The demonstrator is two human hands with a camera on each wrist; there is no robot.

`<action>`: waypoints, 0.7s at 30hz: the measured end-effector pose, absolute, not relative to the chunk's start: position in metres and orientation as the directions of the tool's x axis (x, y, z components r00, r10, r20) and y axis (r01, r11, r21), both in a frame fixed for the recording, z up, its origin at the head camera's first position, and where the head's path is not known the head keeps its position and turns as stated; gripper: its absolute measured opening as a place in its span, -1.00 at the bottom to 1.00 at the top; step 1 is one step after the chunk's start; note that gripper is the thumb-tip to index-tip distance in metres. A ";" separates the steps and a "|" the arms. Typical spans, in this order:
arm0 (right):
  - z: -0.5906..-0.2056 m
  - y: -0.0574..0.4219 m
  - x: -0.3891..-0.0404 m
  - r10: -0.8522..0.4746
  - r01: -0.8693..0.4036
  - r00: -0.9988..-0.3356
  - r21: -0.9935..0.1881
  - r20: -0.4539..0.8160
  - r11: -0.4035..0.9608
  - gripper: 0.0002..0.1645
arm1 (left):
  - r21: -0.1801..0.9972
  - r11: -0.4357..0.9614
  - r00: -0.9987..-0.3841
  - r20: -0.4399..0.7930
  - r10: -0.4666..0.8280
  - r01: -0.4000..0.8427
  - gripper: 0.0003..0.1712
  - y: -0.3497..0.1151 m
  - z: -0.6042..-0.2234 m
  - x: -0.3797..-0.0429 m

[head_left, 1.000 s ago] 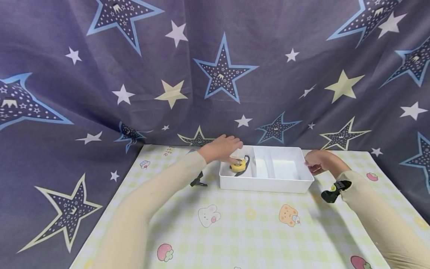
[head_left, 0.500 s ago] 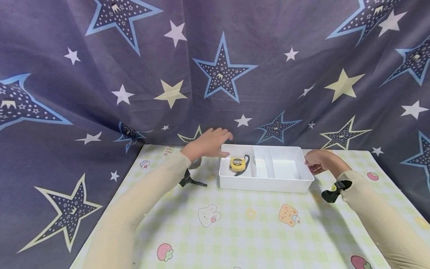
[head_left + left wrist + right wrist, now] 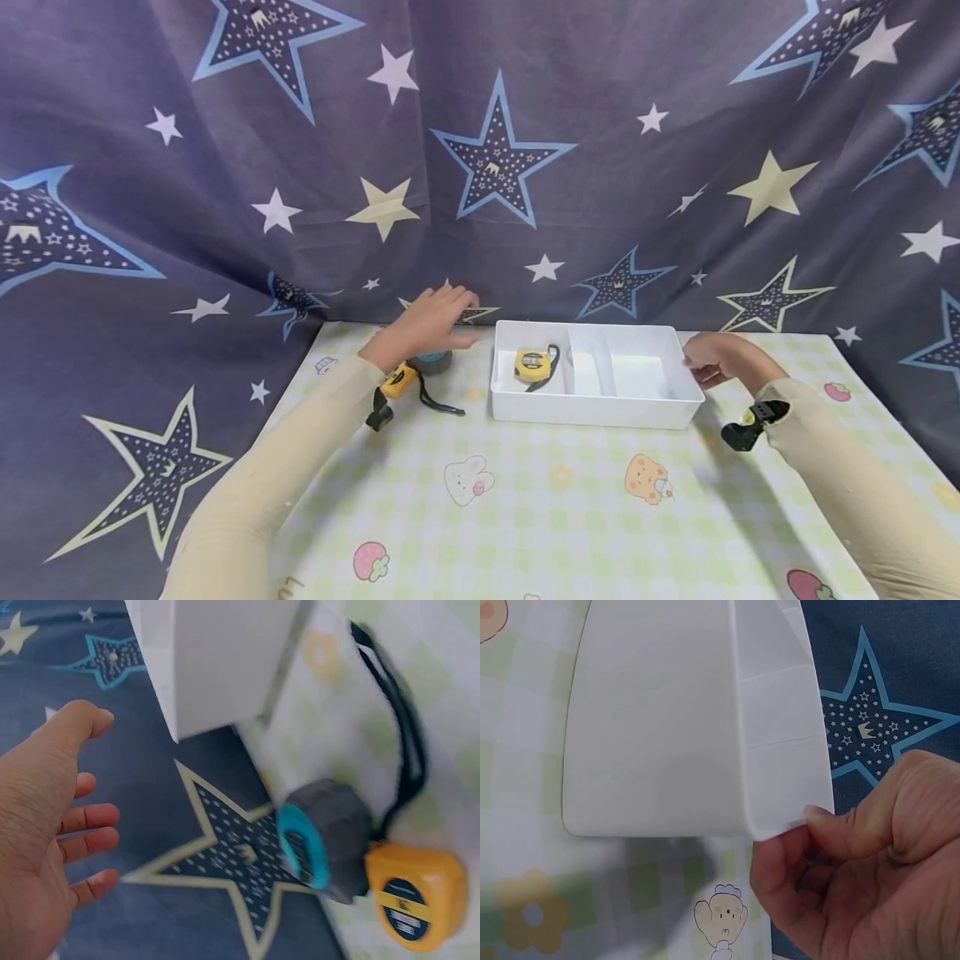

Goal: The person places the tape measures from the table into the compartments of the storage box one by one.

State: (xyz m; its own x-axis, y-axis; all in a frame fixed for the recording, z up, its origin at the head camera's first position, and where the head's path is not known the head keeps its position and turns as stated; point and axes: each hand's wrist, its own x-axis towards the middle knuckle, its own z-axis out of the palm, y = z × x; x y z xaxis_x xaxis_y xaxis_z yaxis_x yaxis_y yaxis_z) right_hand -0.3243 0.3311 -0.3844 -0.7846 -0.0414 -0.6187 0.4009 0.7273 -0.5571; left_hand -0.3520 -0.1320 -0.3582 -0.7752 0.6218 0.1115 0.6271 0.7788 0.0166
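Note:
A white divided box (image 3: 596, 412) stands at the back of the table. A small yellow tape measure (image 3: 532, 367) with a black strap lies in its left compartment. My right hand (image 3: 723, 358) pinches the rim of the box's right end between thumb and fingers, plain in the right wrist view. My left hand (image 3: 426, 325) is held in the air left of the box, fingers loosely spread and holding nothing. Below it on the table are an orange-yellow tape measure (image 3: 416, 896) with a black wrist strap and a grey-and-teal tape measure (image 3: 337, 836), side by side.
A dark curtain (image 3: 480, 150) with star prints hangs right behind the box and along the left side. The checked tablecloth (image 3: 555, 517) with cartoon prints stretches in front of the box. Black wrist cameras (image 3: 742, 433) sit at the sleeves.
My left hand has drawn out of the box's left compartment and moved left, leaving the yellow tape measure inside. The orange-yellow tape measure has come into sight. My right hand stays at the rim.

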 end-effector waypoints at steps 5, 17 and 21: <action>-0.383 0.331 -0.325 -0.051 0.380 -0.783 -0.542 -0.620 0.749 -0.81 | 0.015 0.810 -0.803 0.135 0.580 0.587 -0.34 -0.155 -0.368 -0.349; -0.389 0.346 -0.336 -0.173 0.359 -0.717 -0.571 -0.675 0.738 -0.77 | 0.089 0.880 -0.880 0.144 0.453 0.467 -0.34 -0.207 -0.407 -0.352; -0.387 0.346 -0.338 -0.176 0.369 -0.709 -0.572 -0.683 0.733 -0.78 | 0.074 0.894 -0.891 0.146 0.429 0.442 -0.33 -0.218 -0.420 -0.352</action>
State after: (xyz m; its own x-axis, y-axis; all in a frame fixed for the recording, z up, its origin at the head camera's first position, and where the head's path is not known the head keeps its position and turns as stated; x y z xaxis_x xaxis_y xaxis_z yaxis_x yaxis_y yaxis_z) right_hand -0.3385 0.3456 -0.3873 -0.7090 -0.1762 -0.6828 0.3687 0.7328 -0.5719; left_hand -0.3521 -0.2176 -0.4198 -0.8914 0.4290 0.1459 0.4422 0.8939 0.0736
